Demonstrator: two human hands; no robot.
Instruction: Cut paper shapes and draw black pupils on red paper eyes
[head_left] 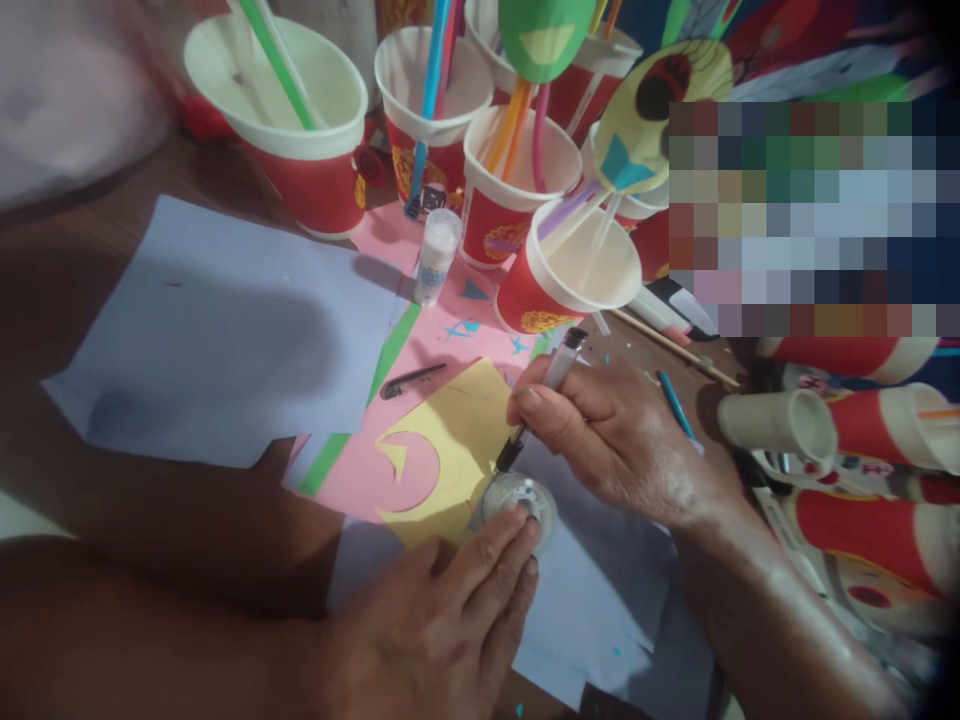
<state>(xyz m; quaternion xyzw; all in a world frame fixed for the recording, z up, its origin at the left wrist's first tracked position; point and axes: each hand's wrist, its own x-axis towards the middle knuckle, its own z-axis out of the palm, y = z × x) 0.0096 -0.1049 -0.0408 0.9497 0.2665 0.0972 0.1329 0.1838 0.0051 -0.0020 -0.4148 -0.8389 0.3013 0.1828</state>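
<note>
Pen [564,362]: likely light, stiff; barrel gripped by right fingers [534,402] | clear disc [496,492]: probably slippery, best rim-held; pressed by extended left fingers [496,552]

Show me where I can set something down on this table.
The pale sheet at left offers room, bearing only small flecks; bare brown tabletop borders its upper-left edge. Crowded: cups along the far and right sides, the pink paper with its glue stick, and the near middle, under the left hand and right hand.

head view | from the wearer's head | facing forward and down | close above the table [82,260]
</note>
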